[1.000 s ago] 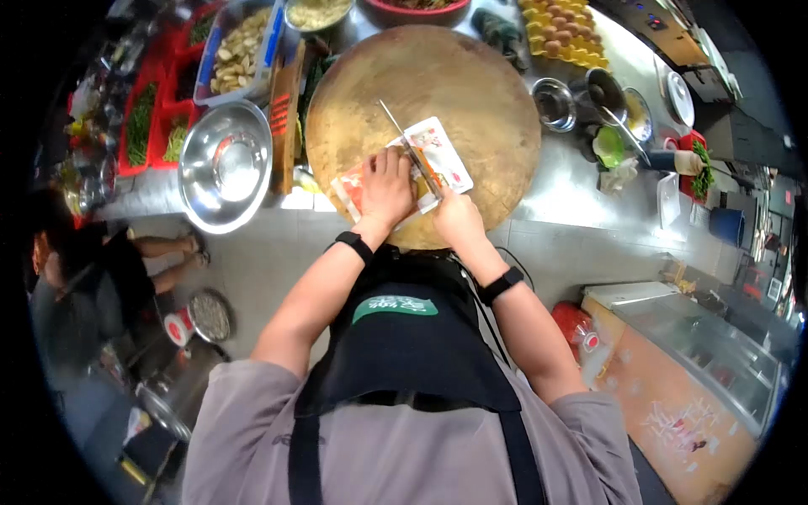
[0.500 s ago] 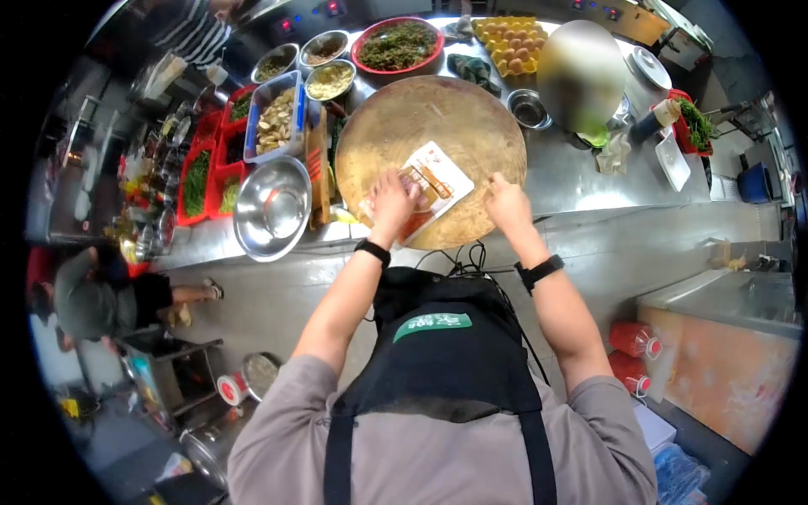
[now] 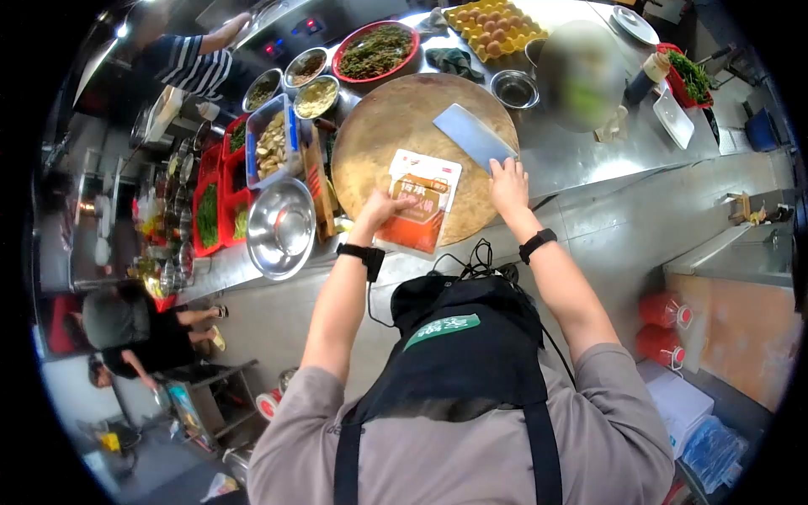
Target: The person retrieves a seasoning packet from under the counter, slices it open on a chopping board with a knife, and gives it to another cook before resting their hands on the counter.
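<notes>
My left hand (image 3: pixel 383 212) is closed on the side of a white and orange seasoning packet (image 3: pixel 421 220), thumb over its printed front. The packet is over the near part of a round wooden chopping board (image 3: pixel 379 118), its lower end by the board's front edge. On the board's right side a cleaver (image 3: pixel 471 135) shows its broad blade flat, pointing to the back left. My right hand (image 3: pixel 510 189) is at the handle end of the cleaver, fingers over it; the handle itself is hidden. A gap separates the blade from the packet.
Left of the board stand a steel bowl (image 3: pixel 281 227), a tub of pale cut pieces (image 3: pixel 271 150) and red baskets of greens (image 3: pixel 206 215). Behind are a red basin (image 3: pixel 377 50) and an egg tray (image 3: pixel 495 29). A steel bowl (image 3: pixel 514 89) sits right. Other people are at left.
The packet has turned more upright and shifted slightly down with my left hand. The cleaver's blade now shows flat on the board, and my right hand's fingers have stretched forward.
</notes>
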The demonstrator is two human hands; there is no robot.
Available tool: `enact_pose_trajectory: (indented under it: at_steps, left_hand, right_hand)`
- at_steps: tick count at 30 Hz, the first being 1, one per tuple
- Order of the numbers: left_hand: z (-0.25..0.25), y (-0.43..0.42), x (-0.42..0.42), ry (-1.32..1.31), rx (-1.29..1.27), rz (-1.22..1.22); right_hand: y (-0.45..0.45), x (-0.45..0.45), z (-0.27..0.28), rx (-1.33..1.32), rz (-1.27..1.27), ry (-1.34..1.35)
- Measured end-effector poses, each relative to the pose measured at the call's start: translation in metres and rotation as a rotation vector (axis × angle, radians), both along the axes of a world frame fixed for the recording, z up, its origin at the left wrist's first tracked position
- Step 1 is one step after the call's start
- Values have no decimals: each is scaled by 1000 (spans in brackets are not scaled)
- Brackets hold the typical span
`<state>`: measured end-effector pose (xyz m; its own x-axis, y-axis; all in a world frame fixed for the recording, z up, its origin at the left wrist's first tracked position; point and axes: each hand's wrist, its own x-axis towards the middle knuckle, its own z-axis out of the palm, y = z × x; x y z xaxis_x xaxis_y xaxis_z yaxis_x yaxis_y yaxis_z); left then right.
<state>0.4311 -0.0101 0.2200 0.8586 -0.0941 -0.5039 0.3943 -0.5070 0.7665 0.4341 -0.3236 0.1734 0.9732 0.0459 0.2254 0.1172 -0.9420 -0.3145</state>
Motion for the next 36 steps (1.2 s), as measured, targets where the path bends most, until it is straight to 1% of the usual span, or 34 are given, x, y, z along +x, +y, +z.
enact_pose_trajectory:
  at_steps: [1,2,3,4,5,6,7,8,9,10,11,13,14,15,16,17,19,21,23,26,29,30,32,36]
  left_hand:
    - [-1,0,-6,4,3,-8]
    - [-1,0,-10,24,-118,44]
    - [-1,-1,-13,43,-242,100]
    - [4,-5,-21,43,-244,100]
    - [10,-8,-30,-16,-401,131]
    - [16,-11,-34,-77,-557,161]
    - [18,-11,-35,-80,-557,162]
    - [20,-11,-38,-69,-636,173]
    - [21,-12,-39,-59,-716,185]
    - [22,-14,-40,-66,-720,191]
    - [23,-17,-42,-121,-682,167]
    - [22,-23,-45,-178,-641,151]
    - [21,-27,-44,-234,-706,285]
    - [18,-27,-41,-290,-772,419]
    - [14,-22,-36,-206,-843,446]
    - [10,-20,-36,-211,-847,453]
    - [11,-21,-35,-249,-767,429]
    - [14,-25,-39,-261,-809,462]
    - [20,-28,-41,-270,-753,496]
    - [13,-26,-41,-239,-759,508]
    - [13,-29,-42,-217,-749,508]
    - [16,-32,-42,-214,-749,506]
    - [23,-36,-44,-207,-735,531]
    - [24,-38,-40,-229,-723,554]
  right_hand:
    - [3,-6,6,41,7,-99]
    - [7,-10,6,41,1,-98]
    - [12,-12,4,277,18,-44]
    - [19,-14,0,511,38,11]
    - [28,-14,-5,509,39,10]
    - [38,-14,-12,849,10,288]
    - [47,-13,-10,1181,-21,575]
    - [54,-15,-8,1178,-16,575]
    - [60,-16,5,1572,118,673]
    - [66,-15,17,1962,266,764]
    - [72,-14,29,1956,275,770]
    - [83,-15,48,1937,164,575]
    - [85,-14,57,1942,108,565]
    - [86,-12,57,1938,116,565]
    - [87,-10,55,1899,133,568]
    - [88,-10,54,1859,150,575]
    - [91,-10,57,1843,137,599]
    - [93,-12,58,1833,119,618]
    - [93,-15,59,1781,116,670]
    - [95,-19,67,1778,108,683]
    - [98,-15,60,1787,82,668]
    - [98,-16,66,1788,79,666]
    - [98,-18,76,1828,-15,702]
    - [102,-14,68,1836,-71,704]
